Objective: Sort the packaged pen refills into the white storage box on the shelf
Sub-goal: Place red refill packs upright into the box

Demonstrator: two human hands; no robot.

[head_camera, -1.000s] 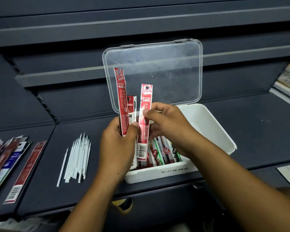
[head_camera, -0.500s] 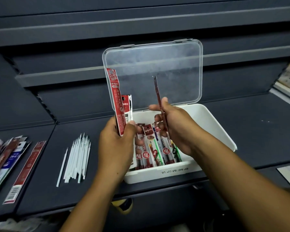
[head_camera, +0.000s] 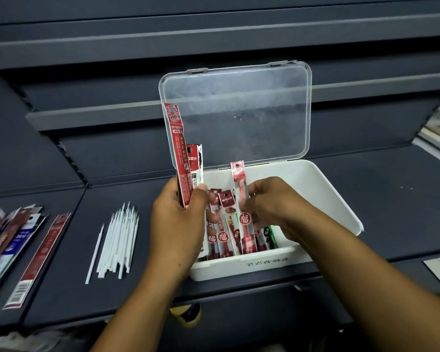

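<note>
Over the white storage box (head_camera: pixel 341 199) on the dark shelf (head_camera: pixel 391 186), the left hand (head_camera: pixel 178 224) gripped two red refill packets (head_camera: pixel 178 153) upright, fingers curled round them. The right hand (head_camera: pixel 272 201) pinched a single refill packet (head_camera: pixel 240 179), its lower end among the sorted packets (head_camera: pixel 224 237) inside the box.

The tall red refill packet (head_camera: pixel 179 153), which stands highest before the clear plastic lid (head_camera: pixel 239 110), carries "M&G" in white with "401" beneath, and the shorter red-and-black packet (head_camera: pixel 194 158) behind it reads "晨光". In the white plastic storage box (head_camera: pixel 315 179), the clear packet with a pink-red header (head_camera: pixel 241 199) bears a round red "福" seal. Two neighbouring packets (head_camera: pixel 223 236) show the same seal, a red header (head_camera: pixel 226 199) among them reads "M&G", and two round labels (head_camera: pixel 236 233) read "按动". The box's front wall carries dark characters, seemingly "笔芯收纳盒", while a blue-and-white packet (head_camera: pixel 21 236) far left shows roughly "2818", blurred.
</note>
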